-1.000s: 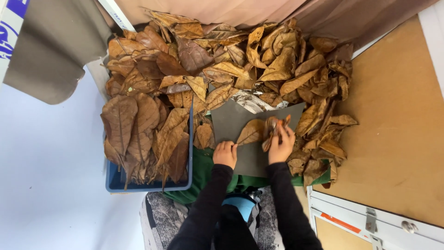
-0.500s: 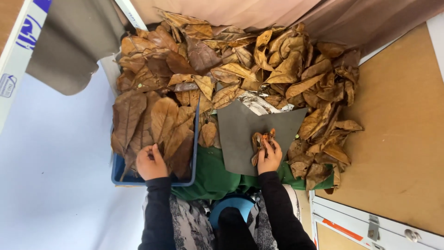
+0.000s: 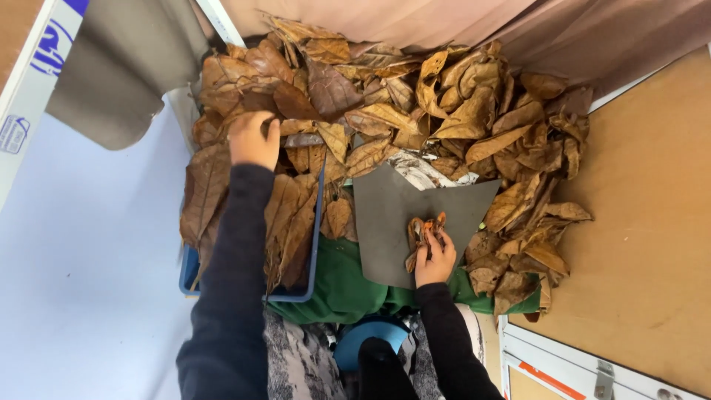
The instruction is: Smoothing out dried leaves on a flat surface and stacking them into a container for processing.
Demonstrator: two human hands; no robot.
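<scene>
- Since half a second ago, the left hand (image 3: pixel 253 139) has reached up from the near edge of the blue plastic tray (image 3: pixel 311 244) to the heap of dry brown leaves (image 3: pixel 385 111), fingers curled on one.
- One tray, filled with broad flat leaves.
- The right hand (image 3: pixel 435 258) pinches a small crumpled leaf bundle (image 3: pixel 421 235) against the single dark grey board (image 3: pixel 400 215), smooth and stiff.
</scene>
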